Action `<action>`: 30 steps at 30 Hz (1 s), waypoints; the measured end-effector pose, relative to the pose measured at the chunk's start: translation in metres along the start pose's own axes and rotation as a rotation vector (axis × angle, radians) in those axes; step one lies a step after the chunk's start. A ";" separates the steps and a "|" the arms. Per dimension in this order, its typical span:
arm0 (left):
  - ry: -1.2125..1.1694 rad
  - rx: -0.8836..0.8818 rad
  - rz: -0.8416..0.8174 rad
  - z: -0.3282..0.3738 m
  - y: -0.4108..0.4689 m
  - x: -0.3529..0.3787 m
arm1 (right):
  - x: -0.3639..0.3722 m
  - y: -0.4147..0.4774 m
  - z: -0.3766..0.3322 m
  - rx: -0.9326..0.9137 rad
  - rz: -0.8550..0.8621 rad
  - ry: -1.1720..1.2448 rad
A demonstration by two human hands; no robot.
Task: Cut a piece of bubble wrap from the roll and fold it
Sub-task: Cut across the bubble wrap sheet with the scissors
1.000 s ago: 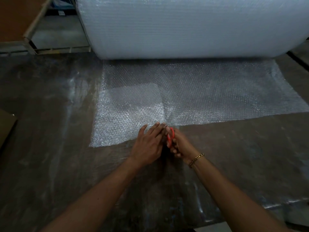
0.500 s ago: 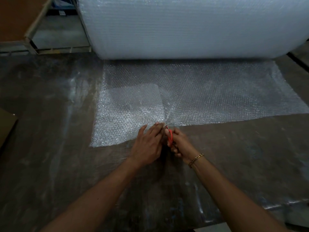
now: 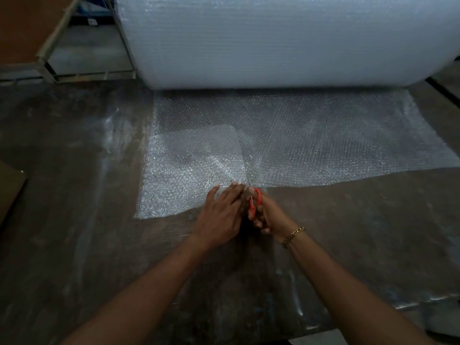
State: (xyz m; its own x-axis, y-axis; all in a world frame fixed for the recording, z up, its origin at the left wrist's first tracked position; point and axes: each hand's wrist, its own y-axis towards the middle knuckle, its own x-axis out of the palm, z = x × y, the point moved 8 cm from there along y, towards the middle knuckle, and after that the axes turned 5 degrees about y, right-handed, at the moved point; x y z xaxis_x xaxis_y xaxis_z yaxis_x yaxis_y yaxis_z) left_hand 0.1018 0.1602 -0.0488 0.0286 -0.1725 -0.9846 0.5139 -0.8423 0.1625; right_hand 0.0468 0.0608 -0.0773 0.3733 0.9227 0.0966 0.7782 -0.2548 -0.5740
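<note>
Two bare arms reach out over a dark, worn, shiny table (image 3: 74, 245). The left hand (image 3: 220, 212) lies flat with its fingers spread, pressing the near edge of the bubble wrap sheet (image 3: 311, 145) and gripping nothing. The right hand (image 3: 270, 216), with a gold bracelet (image 3: 293, 236) on its wrist, is closed around red scissors (image 3: 255, 200). The thin blades point away, into the sheet's near edge.

Half a second ago the red handles were squeezed nearly together. Now they are spread wider, like one second ago. The hands are in almost the same spot.

The sheet is clear and bumpy and lies flat on the table. Its left part looks whiter, with a doubled patch on top. Behind it stands the big white roll (image 3: 273, 41), touching the sheet's far end. Left of the roll is a metal frame (image 3: 82, 75), and the room is dim.
</note>
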 end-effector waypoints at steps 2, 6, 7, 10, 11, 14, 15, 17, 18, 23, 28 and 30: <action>-0.003 -0.001 -0.003 0.000 0.000 0.000 | 0.002 0.000 -0.003 -0.010 -0.010 -0.001; -0.019 -0.008 -0.001 -0.002 -0.001 0.000 | 0.001 0.002 -0.005 -0.061 -0.015 0.004; -0.017 -0.010 -0.001 -0.002 -0.001 0.000 | 0.001 0.002 -0.004 -0.069 -0.011 0.001; -0.012 -0.008 0.000 -0.002 -0.001 0.001 | 0.000 0.002 -0.001 -0.070 -0.006 -0.015; -0.011 -0.007 -0.001 -0.003 0.000 0.001 | 0.001 0.002 -0.002 -0.067 -0.001 -0.015; -0.009 -0.002 -0.009 -0.004 -0.001 0.002 | 0.004 0.002 -0.006 -0.056 0.014 -0.012; -0.015 0.000 -0.012 -0.004 -0.001 0.003 | 0.005 0.003 -0.008 -0.058 0.016 -0.018; -0.037 0.001 -0.010 -0.004 0.000 0.003 | 0.007 0.003 -0.011 -0.063 0.018 -0.038; -0.046 -0.002 -0.008 -0.005 0.001 0.003 | 0.008 0.004 -0.011 -0.057 0.019 -0.046; -0.030 -0.008 -0.015 -0.007 0.003 0.005 | 0.007 0.003 -0.005 0.031 0.036 -0.056; -0.025 0.012 0.011 -0.008 0.003 0.006 | 0.005 0.007 -0.006 0.056 0.040 -0.054; -0.021 0.015 0.022 -0.010 0.004 0.005 | 0.004 0.007 -0.008 0.052 0.035 -0.066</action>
State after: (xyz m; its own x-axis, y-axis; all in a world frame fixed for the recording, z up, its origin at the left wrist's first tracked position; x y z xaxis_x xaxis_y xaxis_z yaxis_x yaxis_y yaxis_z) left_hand 0.1120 0.1611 -0.0537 0.0216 -0.2017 -0.9792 0.5007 -0.8456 0.1852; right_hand 0.0578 0.0608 -0.0742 0.3644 0.9309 0.0234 0.7374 -0.2731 -0.6177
